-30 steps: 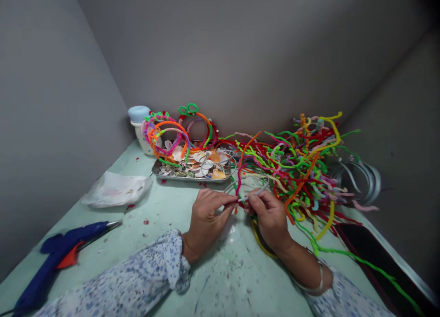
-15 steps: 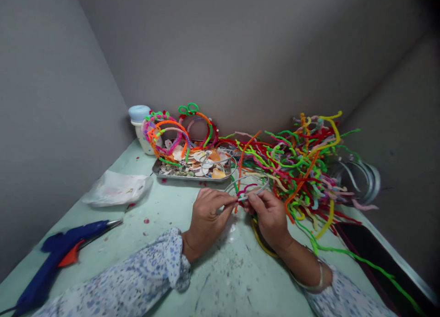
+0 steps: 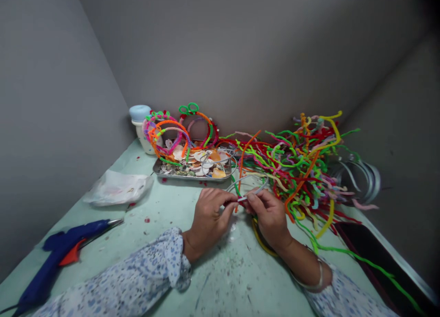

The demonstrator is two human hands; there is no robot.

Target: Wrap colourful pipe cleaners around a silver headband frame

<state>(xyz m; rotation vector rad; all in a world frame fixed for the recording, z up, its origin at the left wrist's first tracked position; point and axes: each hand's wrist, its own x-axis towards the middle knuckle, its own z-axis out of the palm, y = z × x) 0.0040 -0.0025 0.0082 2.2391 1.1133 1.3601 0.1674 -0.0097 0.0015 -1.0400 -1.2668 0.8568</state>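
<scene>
A thin pale-grey headband point(image 3: 242, 199) is between my hands, its curve rising behind the fingers. My right hand point(image 3: 271, 218) pinches it between thumb and fingers. My left hand point(image 3: 209, 220) is closed at the band's near end, its thumb and forefinger pinching a dark red pipe cleaner point(image 3: 241, 204) against the band. Most of that pipe cleaner is hidden by the fingers. Behind the hands, an orange pipe cleaner point(image 3: 241, 161) stands up from the table. Beneath my right wrist lies a yellow ring-shaped thing point(image 3: 261, 244), partly covered.
A metal tray point(image 3: 192, 178) of shells has finished-looking fuzzy headbands point(image 3: 168, 124) on it. Tangled pipe cleaners point(image 3: 292, 156) and grey headbands point(image 3: 371, 184) fill the right back. A blue glue gun point(image 3: 58, 248), plastic bag point(image 3: 118, 187), lidded bottle point(image 3: 142, 131) and dark phone-like slab point(image 3: 378, 262) stand around.
The loose red curl that stuck up over the band has come down and is now out of sight at the fingers. Both hands stay nearly in place.
</scene>
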